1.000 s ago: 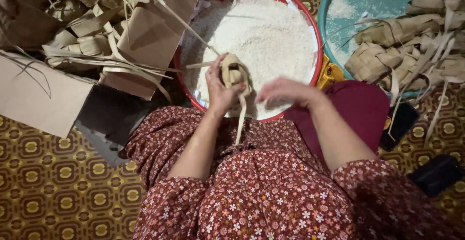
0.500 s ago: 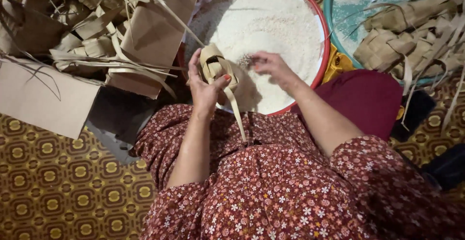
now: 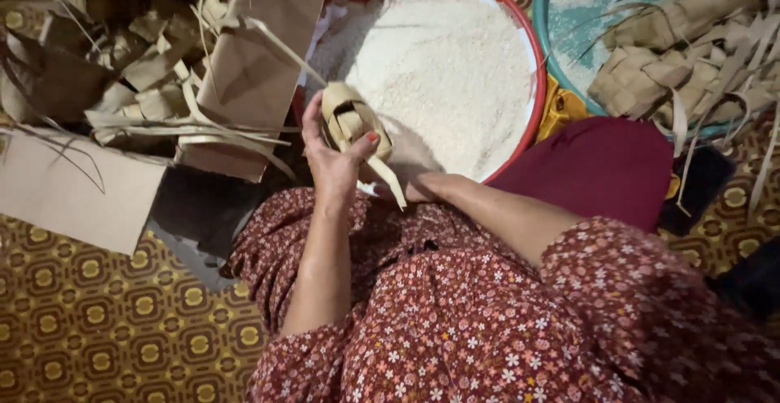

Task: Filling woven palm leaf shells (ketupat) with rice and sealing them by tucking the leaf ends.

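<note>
My left hand (image 3: 329,158) is shut on a woven palm-leaf pouch (image 3: 348,117), held upright with its mouth open over the near left edge of a red-rimmed basin (image 3: 538,102) full of white rice (image 3: 443,66). A loose leaf strip hangs from the pouch. My right hand (image 3: 416,185) lies low at the basin's near rim, just below and right of the pouch. Its fingers are hidden behind the pouch and the strip, so its grip does not show.
A torn cardboard box (image 3: 252,70) with several empty leaf pouches and loose strips stands at the left. A teal basin (image 3: 543,37) with woven pouches (image 3: 674,54) sits at the top right. A maroon cloth (image 3: 601,167) lies on my lap, above a patterned floor (image 3: 97,330).
My right hand has drawn back from the middle of the rice to the basin's near rim, under the pouch. My left hand still holds the pouch, now a little lower.
</note>
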